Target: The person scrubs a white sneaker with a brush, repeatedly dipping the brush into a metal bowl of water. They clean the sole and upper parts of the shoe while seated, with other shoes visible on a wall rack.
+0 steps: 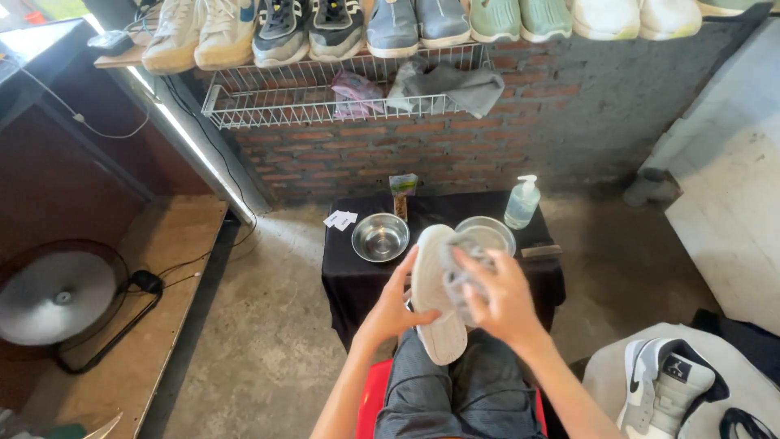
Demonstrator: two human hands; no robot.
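Along the top of the frame a shelf carries ten shoes [280, 32], side by side in five pairs, and the wire basket [244, 110] under them holds two cloths [447, 85]. On the black-draped surface [357, 280] at centre stand two metal bowls [379, 236], one pump bottle [522, 202], one small packet [402, 189] and one brush [541, 252]. Two hands [504, 301] hold one white shoe [435, 293] and one grey cloth [459, 272], one more sneaker [662, 390] lies at lower right, and one fan [57, 297] stands at left.

small upright packet [403, 193] – green and brown, beyond both hands at the table's far edge | clear pump bottle [522, 203] – white top, beyond the right hand [504, 297] | two white cards [340, 219] – beyond the left hand [396, 309]
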